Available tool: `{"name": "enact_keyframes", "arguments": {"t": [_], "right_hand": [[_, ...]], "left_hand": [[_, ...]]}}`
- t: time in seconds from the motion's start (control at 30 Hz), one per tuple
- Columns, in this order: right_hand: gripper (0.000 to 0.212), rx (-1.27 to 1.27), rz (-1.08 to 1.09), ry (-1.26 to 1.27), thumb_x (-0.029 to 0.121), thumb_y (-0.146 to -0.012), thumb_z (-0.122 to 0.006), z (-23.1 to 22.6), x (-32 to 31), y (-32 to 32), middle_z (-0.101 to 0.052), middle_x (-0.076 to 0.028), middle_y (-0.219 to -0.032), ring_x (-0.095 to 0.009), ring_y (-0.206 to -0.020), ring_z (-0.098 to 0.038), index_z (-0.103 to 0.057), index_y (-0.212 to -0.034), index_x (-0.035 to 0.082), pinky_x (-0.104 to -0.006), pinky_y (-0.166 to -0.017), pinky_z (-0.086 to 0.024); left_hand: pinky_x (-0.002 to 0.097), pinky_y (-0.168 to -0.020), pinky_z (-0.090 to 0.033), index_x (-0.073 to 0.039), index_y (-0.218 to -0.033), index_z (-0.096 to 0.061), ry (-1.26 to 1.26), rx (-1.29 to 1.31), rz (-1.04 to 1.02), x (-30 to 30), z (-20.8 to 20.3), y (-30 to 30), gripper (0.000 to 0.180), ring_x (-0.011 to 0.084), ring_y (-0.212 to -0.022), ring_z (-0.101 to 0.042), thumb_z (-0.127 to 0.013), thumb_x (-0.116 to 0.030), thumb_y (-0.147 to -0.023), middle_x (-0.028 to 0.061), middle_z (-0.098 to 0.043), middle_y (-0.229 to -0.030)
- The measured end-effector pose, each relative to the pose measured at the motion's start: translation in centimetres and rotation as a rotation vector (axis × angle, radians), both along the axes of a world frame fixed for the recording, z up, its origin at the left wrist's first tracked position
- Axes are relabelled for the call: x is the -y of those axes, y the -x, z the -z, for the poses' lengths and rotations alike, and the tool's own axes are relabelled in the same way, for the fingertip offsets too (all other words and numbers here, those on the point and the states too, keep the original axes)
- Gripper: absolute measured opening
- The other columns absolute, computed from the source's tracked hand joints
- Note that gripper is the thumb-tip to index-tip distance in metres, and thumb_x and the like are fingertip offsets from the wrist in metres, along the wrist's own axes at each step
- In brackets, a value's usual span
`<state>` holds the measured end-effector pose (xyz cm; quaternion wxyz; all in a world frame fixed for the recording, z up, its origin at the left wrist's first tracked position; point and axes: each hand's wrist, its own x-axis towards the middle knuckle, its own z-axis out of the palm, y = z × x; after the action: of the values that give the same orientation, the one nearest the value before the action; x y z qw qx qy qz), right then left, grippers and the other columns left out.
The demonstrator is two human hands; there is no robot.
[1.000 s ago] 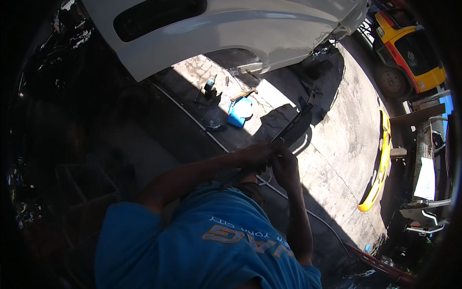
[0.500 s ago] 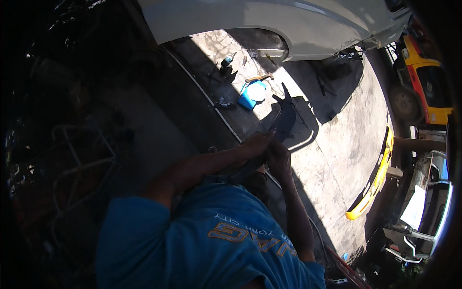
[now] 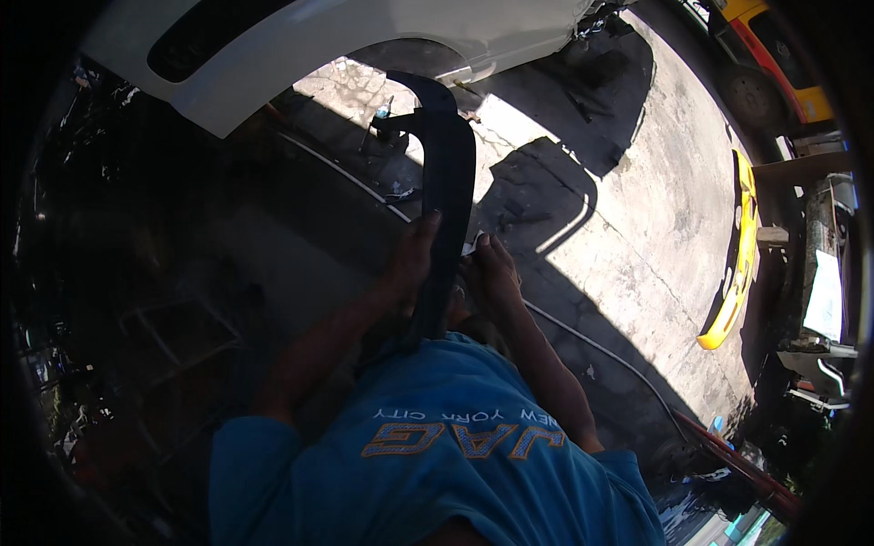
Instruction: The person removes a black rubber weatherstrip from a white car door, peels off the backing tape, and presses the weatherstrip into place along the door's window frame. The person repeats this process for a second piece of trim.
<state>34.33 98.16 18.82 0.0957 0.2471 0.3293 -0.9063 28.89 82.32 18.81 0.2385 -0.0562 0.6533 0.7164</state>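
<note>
A long, dark curved panel (image 3: 452,168), like a vehicle trim piece, stands up in front of my chest, its hooked far end over the floor by the car. My left hand (image 3: 415,253) is closed on its left edge, thumb lying along the face. At the opposite edge, my right hand (image 3: 492,273) is closed, pinching a small white piece (image 3: 472,244) like paper or cloth against or close beside the panel. Shade hides the panel's lower end near my shirt.
A pale car body (image 3: 300,64) with an open wheel arch spans the top. A yellow bumper (image 3: 742,259) lies on the right. A thin pipe or hose (image 3: 592,341) crosses the floor. A yellow-and-red vehicle (image 3: 783,59) stands far right, and metal frames (image 3: 182,332) at left.
The panel has swung upright and now covers the blue container on the floor. My hands have parted to its two edges, and the white piece shows at my right fingers. The view has shifted.
</note>
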Motion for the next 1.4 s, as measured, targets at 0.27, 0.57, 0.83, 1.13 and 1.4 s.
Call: {"name": "enact_keyframes", "arguments": {"t": [0.27, 0.57, 0.83, 1.13, 1.4], "right_hand": [[0.024, 0.058, 0.004, -0.347, 0.031, -0.108, -0.056, 3.9, -4.1, 2.4, -0.056, -0.004, -0.085, -0.013, -0.073, -0.056, -0.058, -0.107, 0.008, -0.0313, -0.068, -0.050], [0.026, 0.029, 0.102, -0.333, 0.025, -0.106, -0.057, 3.8, -5.8, 2.8, -0.059, -0.010, -0.083, -0.020, -0.073, -0.065, -0.056, -0.103, 0.000, -0.0360, -0.061, -0.056], [0.034, 0.251, 0.009, -0.639, 0.025, -0.103, -0.062, 10.6, -4.5, 2.1, -0.066, -0.018, -0.088, -0.026, -0.074, -0.070, -0.063, -0.108, -0.008, -0.0392, -0.060, -0.056], [0.032, 0.326, 0.047, -0.894, 0.027, -0.104, -0.058, 9.9, -6.3, 1.9, -0.068, -0.022, -0.094, -0.034, -0.082, -0.070, -0.062, -0.104, -0.005, -0.0463, -0.075, -0.052], [0.030, 0.193, 0.284, -0.933, 0.027, -0.107, -0.055, 13.0, -10.5, 1.4, -0.062, -0.016, -0.086, -0.024, -0.079, -0.063, -0.060, -0.102, -0.002, -0.0403, -0.070, -0.050]], "left_hand": [[0.0324, -0.072, -0.053, -0.003, -0.106, -0.068, 0.172, -0.144, 0.042, -4.8, -3.7, -0.2, 0.047, 0.0107, -0.080, -0.065, -0.044, -0.044, -0.111, 0.0046, -0.068, -0.088], [0.0367, -0.064, -0.060, -0.007, -0.114, -0.060, -0.342, 0.348, 0.094, -6.8, 0.4, 0.9, 0.054, 0.0188, -0.068, -0.066, -0.044, -0.058, -0.107, 0.0051, -0.065, -0.091], [0.0345, -0.061, -0.058, -0.010, -0.122, -0.059, -0.483, 0.468, 0.183, -6.0, 3.9, -0.3, 0.051, 0.0177, -0.068, -0.063, -0.057, -0.057, -0.101, 0.0032, -0.061, -0.089], [0.0319, -0.061, -0.054, -0.004, -0.133, -0.044, -0.024, 0.088, 0.262, -7.3, 4.0, -1.7, 0.066, 0.0139, -0.076, -0.063, -0.082, -0.021, -0.082, 0.0058, -0.058, -0.094], [0.0304, -0.055, -0.050, -0.004, -0.106, -0.062, 0.107, 0.528, 0.233, -5.3, 4.8, -2.0, 0.039, 0.0134, -0.068, -0.063, -0.085, -0.023, -0.081, 0.0065, -0.064, -0.085]]}}
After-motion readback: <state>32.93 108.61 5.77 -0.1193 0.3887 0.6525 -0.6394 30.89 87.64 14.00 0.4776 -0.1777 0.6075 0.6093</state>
